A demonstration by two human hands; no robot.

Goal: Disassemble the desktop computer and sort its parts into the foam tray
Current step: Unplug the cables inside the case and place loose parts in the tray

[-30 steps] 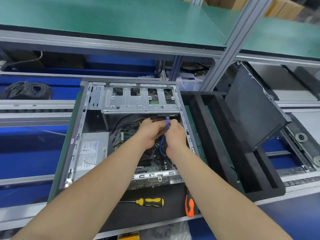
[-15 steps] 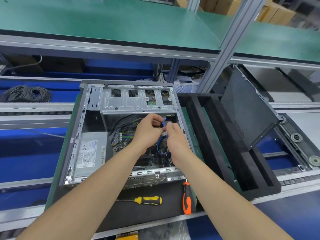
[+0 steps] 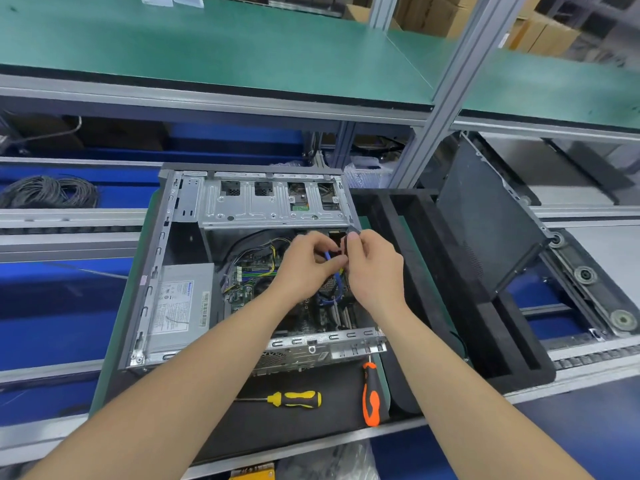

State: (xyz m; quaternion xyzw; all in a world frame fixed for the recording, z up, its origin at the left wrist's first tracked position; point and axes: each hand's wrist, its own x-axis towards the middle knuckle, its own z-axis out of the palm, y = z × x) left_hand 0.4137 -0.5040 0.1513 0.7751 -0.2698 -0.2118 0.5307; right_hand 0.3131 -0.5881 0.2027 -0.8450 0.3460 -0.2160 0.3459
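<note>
Head view looks down into the open computer case [image 3: 156,271], which lies on its side on the bench. Both hands meet over the motherboard, just below the case's drive cage [image 3: 270,206]. The left hand [image 3: 304,265] has its fingers curled, pinching a thin blue cable [image 3: 337,284] near its upper end. The right hand [image 3: 375,271] has thumb and forefinger closed on a small dark plug at that end, though I cannot make out the plug itself clearly. The cable runs down between the wrists and loops over the board inside the case.

I would judge this cable light and limp, so it will flop rather than hold a shape. Its plug is stiff but small, and probably latched. The hard plug body looks the place to hold, pulled straight out, not the soft lead, which could tear at the joint. The board's pins look delicate.

The foam tray [image 3: 460,306] waits just right of the case, and two screwdrivers, yellow [image 3: 294,399] and orange [image 3: 370,396], lie in front of it.
</note>
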